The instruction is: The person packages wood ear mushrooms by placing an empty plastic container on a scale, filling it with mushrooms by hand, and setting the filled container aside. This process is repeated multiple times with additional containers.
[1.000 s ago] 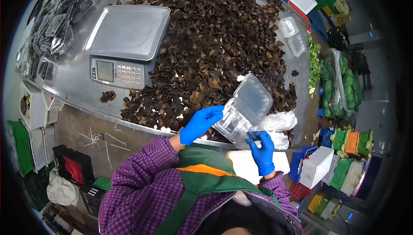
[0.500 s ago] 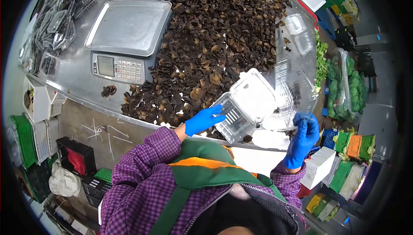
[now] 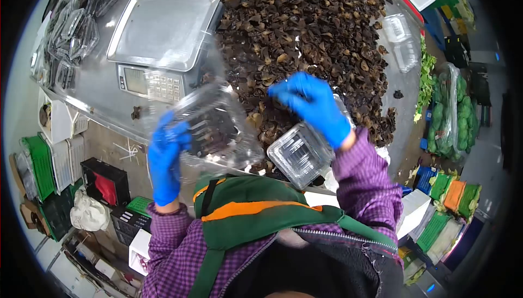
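Observation:
In the head view, my left hand (image 3: 168, 159), in a blue glove, is closed on the near-left edge of clear plastic clamshell containers (image 3: 220, 126). They hang tilted and blurred in front of the scale's keypad and the pile. My right hand (image 3: 310, 104), also gloved in blue, is above the heap of dark wood ear mushrooms (image 3: 305, 31). Its fingers are bent and drawn together toward the left; anything between them is hidden. Below that hand, another clear clamshell container (image 3: 300, 155) lies at the table's front edge, partly covered by the wrist.
A digital scale (image 3: 163, 31) with a metal pan stands left of the heap. Several clear containers (image 3: 76, 31) are piled at the far left, and an open one (image 3: 402, 41) lies at the right. Crates (image 3: 455, 194) and bagged green produce (image 3: 449, 112) stand beyond the table.
The clear containers from the right side are now in my left hand at the left. My right hand has moved left over the heap. The open container's white-looking half is now mostly covered.

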The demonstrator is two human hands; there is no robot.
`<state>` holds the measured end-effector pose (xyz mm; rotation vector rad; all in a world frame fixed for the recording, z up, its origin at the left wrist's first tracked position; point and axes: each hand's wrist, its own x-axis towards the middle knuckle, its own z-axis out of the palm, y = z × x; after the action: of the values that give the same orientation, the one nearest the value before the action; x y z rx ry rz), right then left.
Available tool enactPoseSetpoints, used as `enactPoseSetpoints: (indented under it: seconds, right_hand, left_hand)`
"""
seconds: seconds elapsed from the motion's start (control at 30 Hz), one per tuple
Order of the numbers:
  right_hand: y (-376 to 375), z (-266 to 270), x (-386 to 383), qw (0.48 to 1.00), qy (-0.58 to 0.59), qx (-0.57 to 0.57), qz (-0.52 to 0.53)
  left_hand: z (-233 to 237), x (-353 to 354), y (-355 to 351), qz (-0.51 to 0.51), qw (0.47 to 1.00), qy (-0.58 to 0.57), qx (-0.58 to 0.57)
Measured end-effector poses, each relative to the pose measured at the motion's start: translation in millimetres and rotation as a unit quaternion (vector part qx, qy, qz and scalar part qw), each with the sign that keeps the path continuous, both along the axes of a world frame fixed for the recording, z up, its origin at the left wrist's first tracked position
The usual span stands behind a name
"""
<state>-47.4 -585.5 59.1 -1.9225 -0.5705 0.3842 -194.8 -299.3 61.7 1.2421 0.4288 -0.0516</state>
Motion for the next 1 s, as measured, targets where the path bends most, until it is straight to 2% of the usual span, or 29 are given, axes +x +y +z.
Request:
enactPoseSetpoints:
  seconds: [0.07, 0.13, 0.17, 0.2, 0.3, 0.4, 0.47, 0.6, 0.7, 0.73, 0.77, 0.8, 0.87, 0.93, 0.97, 1.0]
  right_hand:
    - [2.9, -48.0, 41.1, 0.998, -0.041, -0.053, 0.008]
    - [10.1, -89.3, 70.5, 0.978, -0.152, -0.123, 0.075]
    - [15.7, -103.0, 80.1, 0.972, -0.165, -0.132, 0.099]
    - [19.6, -116.2, 87.8, 0.973, -0.164, -0.131, 0.101]
    - [27.7, -139.1, 104.1, 0.936, -0.154, -0.283, 0.144]
    - [29.4, -144.4, 110.6, 0.927, -0.142, -0.318, 0.138]
    - [32.8, -143.7, 111.4, 0.921, -0.139, -0.334, 0.141]
    - [40.1, -144.3, 112.9, 0.913, -0.096, -0.377, 0.123]
    - [37.7, -141.9, 109.4, 0.934, -0.084, -0.336, 0.086]
    - [35.6, -139.3, 108.1, 0.944, -0.074, -0.313, 0.068]
    - [31.4, -138.8, 106.4, 0.96, -0.099, -0.257, 0.053]
    - [24.5, -137.2, 104.8, 0.96, -0.098, -0.259, 0.039]
    - [12.2, -121.1, 97.4, 0.988, -0.031, -0.151, 0.01]
    - [-4.3, -124.0, 90.7, 0.994, -0.072, -0.077, -0.015]
    - [-13.7, -105.4, 82.2, 0.996, -0.06, -0.055, -0.039]
    - [-24.0, -65.2, 66.6, 0.995, 0.018, -0.055, -0.076]
  left_hand:
    - [3.7, -0.1, 20.8, 0.097, 0.992, -0.059, 0.06]
    - [6.3, 11.0, 30.4, 0.142, 0.983, -0.069, 0.091]
    - [6.3, 18.9, 35.6, 0.181, 0.972, -0.08, 0.123]
    - [5.2, 26.4, 41.1, 0.183, 0.972, -0.079, 0.124]
    - [3.2, 53.2, 53.6, 0.168, 0.972, -0.079, 0.14]
    - [9.0, 90.4, 53.1, 0.162, 0.968, -0.091, 0.166]
    - [-0.8, 112.9, 67.9, 0.15, 0.973, -0.107, 0.142]
    - [-13.0, 153.4, 87.8, 0.063, 0.986, -0.119, 0.1]
    - [-35.5, 166.2, 98.2, 0.127, 0.965, -0.037, 0.226]
    - [-40.8, 164.7, 101.2, 0.12, 0.966, -0.041, 0.226]
    - [-43.4, 158.8, 102.2, 0.147, 0.947, -0.053, 0.281]
    - [-47.2, 152.3, 103.0, 0.171, 0.925, -0.067, 0.333]
    - [-62.5, 130.6, 112.6, 0.179, 0.924, -0.115, 0.318]
    - [-61.5, 105.8, 103.5, 0.198, 0.935, -0.092, 0.281]
    - [-101.8, 78.3, 145.0, 0.079, 0.876, -0.171, 0.443]
    - [-108.4, 71.5, 149.9, 0.115, 0.889, -0.116, 0.427]
